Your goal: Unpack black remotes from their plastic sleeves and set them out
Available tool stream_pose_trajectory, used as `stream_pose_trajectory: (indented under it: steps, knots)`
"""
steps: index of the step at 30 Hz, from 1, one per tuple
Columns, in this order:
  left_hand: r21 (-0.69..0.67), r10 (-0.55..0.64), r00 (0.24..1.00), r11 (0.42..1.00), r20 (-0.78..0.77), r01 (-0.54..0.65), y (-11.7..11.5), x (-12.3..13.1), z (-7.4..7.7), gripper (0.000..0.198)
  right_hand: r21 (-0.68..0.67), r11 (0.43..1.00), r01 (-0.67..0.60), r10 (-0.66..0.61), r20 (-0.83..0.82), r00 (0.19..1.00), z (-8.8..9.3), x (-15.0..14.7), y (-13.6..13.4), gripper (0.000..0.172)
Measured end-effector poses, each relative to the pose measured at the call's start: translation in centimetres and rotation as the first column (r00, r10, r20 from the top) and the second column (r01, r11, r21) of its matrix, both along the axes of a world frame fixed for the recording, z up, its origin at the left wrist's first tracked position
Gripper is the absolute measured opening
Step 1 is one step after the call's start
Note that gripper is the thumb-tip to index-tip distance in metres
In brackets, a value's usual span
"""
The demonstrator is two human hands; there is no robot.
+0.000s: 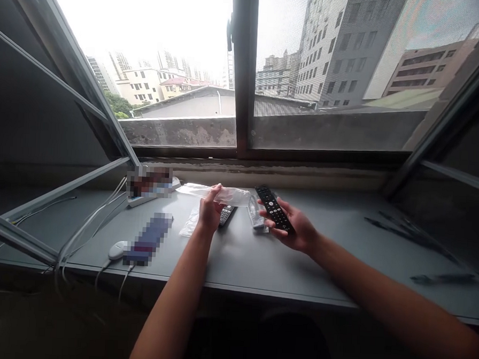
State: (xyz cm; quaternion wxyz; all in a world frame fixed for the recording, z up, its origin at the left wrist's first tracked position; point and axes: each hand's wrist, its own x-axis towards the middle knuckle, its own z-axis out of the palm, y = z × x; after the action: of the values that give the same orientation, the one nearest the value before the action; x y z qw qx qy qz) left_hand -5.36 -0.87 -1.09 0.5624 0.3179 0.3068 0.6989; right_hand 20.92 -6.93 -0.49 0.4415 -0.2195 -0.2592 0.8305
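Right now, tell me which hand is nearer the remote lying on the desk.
Left: the left hand is just left of the remote; the right hand is well to its right.

Figure: the person's upper limbs, as the head-worn camera is recording them. The left hand (210,210) and the right hand (289,225) are appearing bare, each showing a narrow palm and slim, tapering fingers (292,205). The left forearm (177,289) is showing bare and smooth, narrowing toward the wrist and widening toward the lower frame edge. The right forearm (378,288) is showing the same bare, rounded form and is looking longer, reaching the lower right corner. Wide-angle distortion is stretching both limbs toward the camera. Fine skin detail and fingernails are remaining too small to make out.
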Motion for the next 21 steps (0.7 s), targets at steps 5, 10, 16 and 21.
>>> stream_pose_trajectory:
  steps: [5,10,16,21]
  knots:
    - [-0.005,0.022,0.998,1.000,-0.056,-0.022,0.06,0.36,-0.03,0.037,-0.007,0.998,-0.068,0.068,-0.054,0.996,0.36,0.41,0.24,0.039]
    - [-0.006,0.024,0.995,1.000,-0.093,-0.025,0.18,0.71,0.18,0.040,-0.026,0.999,0.020,-0.020,-0.015,1.000,0.49,0.01,0.18,0.032]
    - [0.008,0.054,0.991,0.999,-0.119,-0.054,0.80,0.47,0.17,0.038,-0.057,0.996,0.073,-0.070,0.050,0.996,0.68,-0.28,0.60,0.030]
    - [-0.004,0.058,0.993,0.998,-0.107,-0.059,0.97,0.33,0.05,0.033,-0.020,0.999,-0.024,0.024,-0.042,0.999,0.35,0.06,1.03,0.037]
